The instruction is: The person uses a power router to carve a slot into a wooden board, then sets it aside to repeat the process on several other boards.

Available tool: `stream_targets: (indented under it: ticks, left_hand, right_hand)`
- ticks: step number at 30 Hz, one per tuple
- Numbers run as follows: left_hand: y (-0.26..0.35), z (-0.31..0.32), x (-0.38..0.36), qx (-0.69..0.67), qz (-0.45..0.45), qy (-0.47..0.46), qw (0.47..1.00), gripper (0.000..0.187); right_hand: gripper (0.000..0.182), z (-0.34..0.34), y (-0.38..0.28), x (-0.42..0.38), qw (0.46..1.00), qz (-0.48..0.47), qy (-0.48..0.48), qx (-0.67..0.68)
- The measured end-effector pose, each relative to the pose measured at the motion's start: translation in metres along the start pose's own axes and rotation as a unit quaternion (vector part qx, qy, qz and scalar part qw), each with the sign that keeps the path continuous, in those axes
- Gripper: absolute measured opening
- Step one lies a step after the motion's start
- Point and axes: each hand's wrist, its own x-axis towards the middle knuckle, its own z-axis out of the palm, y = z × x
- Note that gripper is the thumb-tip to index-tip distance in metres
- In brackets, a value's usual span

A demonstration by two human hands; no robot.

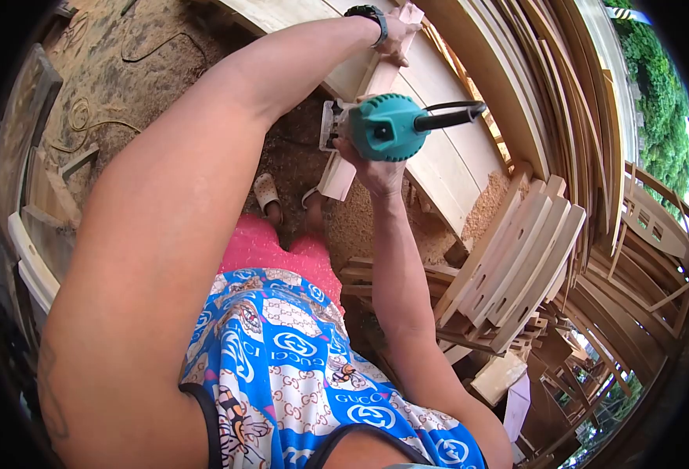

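My right hand (375, 173) grips a teal hand-held router (387, 127) with a black cord at its top. The tool's base presses against a pale wooden slat (343, 173) that runs from near my feet up to the bench. My left hand (400, 37), with a black watch on the wrist, holds the far end of that same slat against the light wooden boards (446, 148) of the bench. My left arm crosses the whole view from lower left to the top.
A stack of curved, slotted wooden pieces (508, 266) leans at the right, with more bent wooden strips (563, 86) behind. Sawdust (360, 234) covers the ground around my sandalled feet (268, 195). Cables lie on the dirt at the upper left. Green foliage shows far right.
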Motion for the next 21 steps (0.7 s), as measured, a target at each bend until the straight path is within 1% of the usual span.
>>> stream_targets:
  ticks: [1, 2, 3, 5, 6, 7, 9, 10, 12, 13, 14, 15, 16, 18, 19, 20, 21]
  left_hand:
    - [0.000, -0.001, -0.001, -0.001, 0.000, -0.004, 1.000, 0.083]
    - [0.001, -0.002, -0.002, -0.004, -0.001, -0.007, 1.000, 0.082]
    - [0.001, -0.003, -0.003, -0.005, -0.001, -0.010, 1.000, 0.082]
    - [0.004, -0.007, -0.006, -0.010, -0.004, -0.021, 1.000, 0.080]
    - [0.006, -0.012, -0.010, -0.013, -0.007, -0.029, 0.999, 0.080]
    - [0.009, -0.016, -0.014, -0.017, -0.009, -0.041, 0.999, 0.079]
    - [0.017, -0.032, -0.030, -0.039, -0.024, -0.085, 0.995, 0.078]
    - [0.025, -0.046, -0.043, -0.056, -0.036, -0.118, 0.991, 0.078]
    - [0.036, -0.066, -0.058, -0.078, -0.057, -0.174, 0.980, 0.076]
    - [0.027, -0.045, -0.042, -0.076, -0.057, -0.174, 0.980, 0.076]
    - [0.010, -0.007, -0.012, -0.012, -0.030, -0.062, 0.998, 0.090]
    - [0.002, 0.013, 0.005, 0.053, -0.002, 0.052, 0.997, 0.103]
    - [0.003, 0.009, 0.003, 0.056, 0.000, 0.054, 0.997, 0.103]
    - [0.003, 0.001, -0.008, 0.063, 0.011, 0.040, 0.997, 0.110]
    - [0.002, 0.002, -0.014, 0.068, 0.015, 0.042, 0.997, 0.110]
    - [0.003, 0.006, -0.023, 0.040, 0.023, 0.085, 0.995, 0.106]
    - [0.004, 0.004, -0.033, 0.013, 0.033, 0.130, 0.991, 0.102]
  right_hand:
    - [0.064, 0.001, 0.002, -0.005, 0.999, 0.010, -0.012, 0.033]
    - [0.074, 0.004, 0.008, -0.011, 0.999, -0.011, -0.009, 0.046]
    - [0.074, 0.007, 0.003, -0.015, 0.999, -0.010, -0.010, 0.045]
    - [0.077, 0.013, -0.011, -0.029, 0.996, 0.011, -0.007, 0.094]
    - [0.075, 0.014, -0.012, -0.035, 0.995, 0.002, -0.006, 0.095]
    - [0.078, 0.016, -0.014, -0.041, 0.997, 0.001, -0.008, 0.080]
    - [0.077, 0.022, -0.021, -0.057, 0.985, 0.042, 0.005, 0.165]
    - [0.077, 0.022, -0.022, -0.063, 0.985, 0.041, 0.006, 0.166]
    - [0.073, 0.022, -0.020, -0.076, 0.997, -0.041, 0.010, 0.066]
    - [0.073, 0.025, -0.019, -0.084, 0.997, -0.042, 0.012, 0.067]
    - [0.072, 0.028, -0.019, -0.094, 0.995, -0.014, 0.027, 0.096]
    - [0.071, 0.030, -0.016, -0.104, 0.991, 0.013, 0.041, 0.125]
    - [0.073, 0.033, -0.014, -0.112, 0.982, 0.038, 0.049, 0.180]
    - [0.073, 0.030, -0.019, -0.132, 0.983, 0.046, 0.044, 0.171]
    - [0.072, 0.029, -0.023, -0.140, 0.985, 0.057, 0.040, 0.160]
    - [0.071, 0.025, -0.026, -0.148, 0.996, 0.032, 0.042, 0.068]
    - [0.072, 0.021, -0.031, -0.154, 0.997, 0.019, 0.050, 0.055]
